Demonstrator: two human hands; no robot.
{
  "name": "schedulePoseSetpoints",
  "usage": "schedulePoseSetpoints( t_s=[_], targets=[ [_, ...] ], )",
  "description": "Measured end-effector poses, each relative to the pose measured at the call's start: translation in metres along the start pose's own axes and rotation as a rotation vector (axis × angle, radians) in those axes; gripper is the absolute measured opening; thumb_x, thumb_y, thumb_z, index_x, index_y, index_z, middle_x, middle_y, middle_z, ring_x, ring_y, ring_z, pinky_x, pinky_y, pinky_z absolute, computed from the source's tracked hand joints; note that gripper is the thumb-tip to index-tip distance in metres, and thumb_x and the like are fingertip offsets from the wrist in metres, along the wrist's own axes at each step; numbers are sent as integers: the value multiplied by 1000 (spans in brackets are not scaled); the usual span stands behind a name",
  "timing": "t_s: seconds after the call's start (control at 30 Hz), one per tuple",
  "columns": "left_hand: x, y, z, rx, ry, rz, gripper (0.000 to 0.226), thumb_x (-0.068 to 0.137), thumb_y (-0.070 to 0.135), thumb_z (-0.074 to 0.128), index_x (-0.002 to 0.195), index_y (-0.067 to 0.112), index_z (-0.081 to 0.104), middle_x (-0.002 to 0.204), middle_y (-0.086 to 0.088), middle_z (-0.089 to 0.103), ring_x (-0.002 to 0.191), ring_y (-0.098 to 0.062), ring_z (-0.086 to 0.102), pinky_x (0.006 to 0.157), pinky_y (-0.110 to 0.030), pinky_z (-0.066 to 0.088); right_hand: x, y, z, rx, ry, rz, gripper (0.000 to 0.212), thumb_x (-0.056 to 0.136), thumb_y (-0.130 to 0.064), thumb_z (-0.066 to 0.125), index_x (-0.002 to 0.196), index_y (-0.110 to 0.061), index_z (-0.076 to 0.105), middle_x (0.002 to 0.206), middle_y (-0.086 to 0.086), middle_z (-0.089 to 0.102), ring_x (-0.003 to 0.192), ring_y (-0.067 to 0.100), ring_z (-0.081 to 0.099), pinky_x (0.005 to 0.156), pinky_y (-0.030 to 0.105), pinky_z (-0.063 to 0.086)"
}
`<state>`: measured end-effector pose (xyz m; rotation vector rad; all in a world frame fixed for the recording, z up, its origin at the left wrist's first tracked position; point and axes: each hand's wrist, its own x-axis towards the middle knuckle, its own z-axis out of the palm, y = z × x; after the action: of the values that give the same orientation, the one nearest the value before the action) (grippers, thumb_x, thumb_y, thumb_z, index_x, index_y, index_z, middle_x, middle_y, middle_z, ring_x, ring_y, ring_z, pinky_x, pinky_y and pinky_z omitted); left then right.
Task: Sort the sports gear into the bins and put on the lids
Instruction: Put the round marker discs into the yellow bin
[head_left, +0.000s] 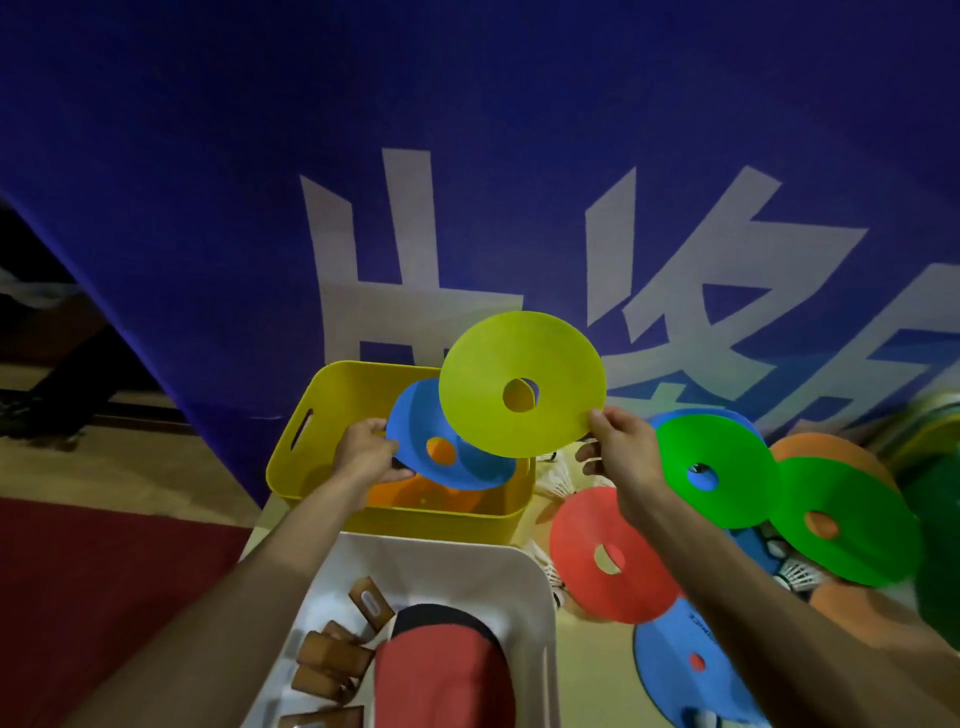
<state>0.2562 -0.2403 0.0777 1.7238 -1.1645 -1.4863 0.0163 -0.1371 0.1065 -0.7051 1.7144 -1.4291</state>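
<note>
Pinching the near edge of a yellow disc (522, 364), the right hand (618, 457) holds it up, tilted, above the far right corner of the yellow bin (306, 447). The thumb is on top and the fingers curl beneath! On the other side the left hand (366, 460) grips a blue disc (467, 462) by its left edge, right over the bin's open mouth, and the yellow disc overlaps the blue one's upper right part. Down inside the bin lies an orange disc (415, 496), showing through the blue one's centre hole. Nearer the camera a white bin (530, 571) sits right against the yellow one. It carries a red paddle (441, 670) and some brown wooden pieces (332, 654), perhaps paddle handles, though the blur makes that hard to call. Off to the right the worktop (592, 675) is heaped with loose gear: a green disc (727, 452) overlapping a second green disc (857, 551), a red disc (576, 530) partly under the right forearm, another blue disc (665, 686) near the bottom edge, an orange disc (826, 444) and white shuttlecocks (795, 574). Behind it all hangs a blue banner (208, 208) with big white characters.
</note>
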Motion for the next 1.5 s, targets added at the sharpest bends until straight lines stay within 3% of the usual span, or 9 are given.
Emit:
schedulePoseSetpoints(
  t_s=[0.33, 0.47, 0.53, 0.67, 0.87, 0.97, 1.07, 1.3, 1.5],
  targets=[
    [23, -27, -6, 161, -70, -40, 49, 87, 5, 54, 134, 13, 46, 122, -17, 60, 102, -31, 62, 73, -40, 56, -5, 9, 13, -186, 48, -49, 19, 99, -13, 47, 97, -3, 63, 69, 8, 59, 52, 17, 56, 43, 26, 43],
    [22, -28, -20, 208, -20, 70, 44, 85, 8, 50, 128, 15, 54, 121, -15, 62, 111, -31, 58, 95, -46, 51, -4, 12, 25, -251, 38, -66, 17, 98, -12, 49, 106, -4, 62, 68, 8, 61, 52, 19, 56, 42, 26, 42],
    [17, -25, -30, 156, -6, 131, 37, 86, 7, 51, 119, 18, 60, 121, -14, 62, 111, -29, 58, 98, -47, 48, -3, 14, 33, -294, 25, -82, 19, 97, -12, 50, 113, -9, 60, 68, 8, 63, 51, 20, 57, 44, 27, 42],
    [-2, -14, -52, 72, 23, 221, 26, 90, 6, 50, 103, 25, 60, 114, -7, 63, 108, -27, 61, 97, -48, 49, 1, 16, 55, -403, -11, -72, 26, 98, -14, 49, 122, -8, 56, 69, 10, 64, 50, 20, 58, 43, 27, 42],
    [-32, -4, -70, 5, 40, 313, 19, 94, 9, 53, 108, 18, 62, 110, -9, 64, 101, -26, 65, 92, -43, 52, 3, 26, 86, -501, -100, 18, 38, 99, -21, 47, 135, -7, 47, 74, 14, 67, 46, 20, 55, 38, 24, 37],
    [-42, -1, -71, 12, 30, 324, 17, 94, 11, 54, 107, 18, 62, 107, -8, 65, 100, -25, 65, 93, -44, 52, -1, 27, 88, -576, -122, 38, 36, 99, -22, 47, 131, -6, 49, 81, 14, 70, 45, 19, 56, 37, 23, 37],
    [-50, 1, -65, 12, 14, 333, 16, 95, 11, 53, 106, 19, 62, 107, -7, 65, 99, -23, 65, 92, -41, 53, -3, 25, 80, -632, -118, 49, 34, 92, -12, 50, 125, -5, 53, 80, 12, 72, 43, 18, 57, 36, 21, 35],
    [-70, 11, -29, 12, -84, 361, 17, 95, 10, 53, 108, 17, 61, 110, -11, 65, 96, -20, 66, 90, -35, 52, -7, 11, 38, -575, -53, 40, 32, 86, -3, 50, 116, -5, 60, 76, 9, 72, 45, 18, 58, 42, 24, 40],
    [-90, 14, 18, 27, -123, 378, 15, 94, 12, 54, 105, 21, 61, 109, -9, 66, 96, -19, 67, 88, -34, 53, -7, 12, -13, -545, -50, 72, 29, 86, -3, 46, 112, -8, 59, 73, 5, 70, 41, 16, 56, 37, 20, 36]
  ],
)
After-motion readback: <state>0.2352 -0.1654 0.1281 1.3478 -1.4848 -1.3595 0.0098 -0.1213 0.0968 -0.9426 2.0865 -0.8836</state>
